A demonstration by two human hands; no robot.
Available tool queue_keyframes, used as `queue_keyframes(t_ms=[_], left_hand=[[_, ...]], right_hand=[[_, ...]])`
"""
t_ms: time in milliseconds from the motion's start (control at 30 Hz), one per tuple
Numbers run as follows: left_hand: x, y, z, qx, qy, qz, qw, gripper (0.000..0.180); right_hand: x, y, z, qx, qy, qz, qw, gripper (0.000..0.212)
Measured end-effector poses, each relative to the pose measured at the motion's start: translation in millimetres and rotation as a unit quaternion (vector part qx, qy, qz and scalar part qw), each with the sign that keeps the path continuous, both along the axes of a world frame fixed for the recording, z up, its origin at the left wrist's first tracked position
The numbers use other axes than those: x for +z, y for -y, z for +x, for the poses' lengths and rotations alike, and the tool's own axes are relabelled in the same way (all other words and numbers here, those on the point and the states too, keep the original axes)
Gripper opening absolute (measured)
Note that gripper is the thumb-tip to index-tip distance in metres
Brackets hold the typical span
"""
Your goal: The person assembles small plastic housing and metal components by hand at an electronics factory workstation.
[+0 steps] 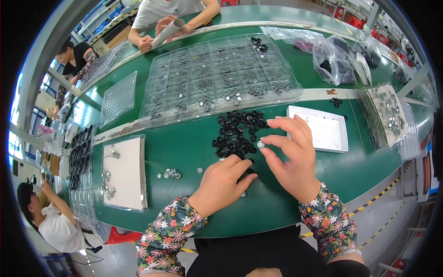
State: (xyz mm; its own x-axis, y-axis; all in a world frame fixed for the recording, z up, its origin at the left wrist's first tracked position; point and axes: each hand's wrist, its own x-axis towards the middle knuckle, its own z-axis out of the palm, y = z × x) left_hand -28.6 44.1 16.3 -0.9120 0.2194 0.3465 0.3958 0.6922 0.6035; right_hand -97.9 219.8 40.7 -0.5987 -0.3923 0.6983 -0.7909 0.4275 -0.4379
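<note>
The right hand is pinching a silvery piece over the green surface, beside piled black rings. The left hand is sitting at their near edge; I cannot tell its grip.

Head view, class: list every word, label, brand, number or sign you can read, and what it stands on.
No text can be read in this view.
White shirt at the top: a small mark, too blurred to read.
Shallow white box: no lettering that can be made out.
Silvery piece in the right hand: too small to tell any marking.
</note>
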Motion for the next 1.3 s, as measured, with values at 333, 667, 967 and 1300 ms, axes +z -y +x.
queue_keyframes(t_ms=[333, 667, 967, 1300], left_hand=[[-0.2, 0.8, 1.5, 0.002, 0.022, 0.021, 1.000, 0.023], [0.7, 25.4, 10.7, 0.004, 0.114, 0.362, 0.925, 0.029], [-0.8, 24.6, 17.1, 0.000, 0.166, 0.431, 0.887, 0.030], [-2.3, 20.8, 20.8, -0.026, 0.107, 0.399, 0.910, 0.033]], right_hand=[[-1.5, -0.5, -0.1, 0.008, 0.017, -0.024, 1.000, 0.024], [-9.8, 9.2, 13.6, 0.116, 0.125, -0.052, 0.984, 0.021], [-10.9, 13.3, 19.2, 0.137, 0.133, -0.051, 0.980, 0.021], [-10.3, 14.8, 25.7, 0.142, 0.122, -0.052, 0.981, 0.021]])
